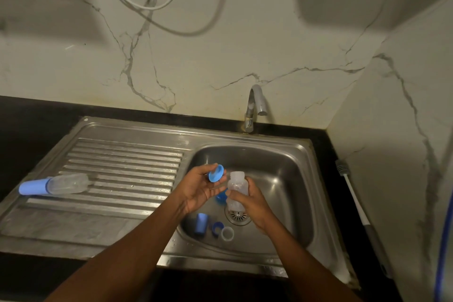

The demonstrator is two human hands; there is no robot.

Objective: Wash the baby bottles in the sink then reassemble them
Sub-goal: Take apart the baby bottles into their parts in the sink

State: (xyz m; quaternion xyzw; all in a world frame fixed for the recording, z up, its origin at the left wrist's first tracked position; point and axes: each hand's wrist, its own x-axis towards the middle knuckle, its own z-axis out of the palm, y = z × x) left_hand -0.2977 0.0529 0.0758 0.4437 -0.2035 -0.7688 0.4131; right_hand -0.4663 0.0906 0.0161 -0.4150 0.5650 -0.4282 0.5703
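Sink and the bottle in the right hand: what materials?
Sink: looks like stainless steel, brushed grey with soft glare and pressed drainboard ribs. Bottle in the right hand: probably clear plastic, slightly cloudy and see-through; glass can't be ruled out.

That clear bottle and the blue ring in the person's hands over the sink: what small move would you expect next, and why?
Probably bringing the blue ring in the left hand across onto the open neck of the clear bottle, which the right hand holds upright. The two are close together but apart, and the neck is uncovered. The tap shows no water, so rinsing looks less likely right now.
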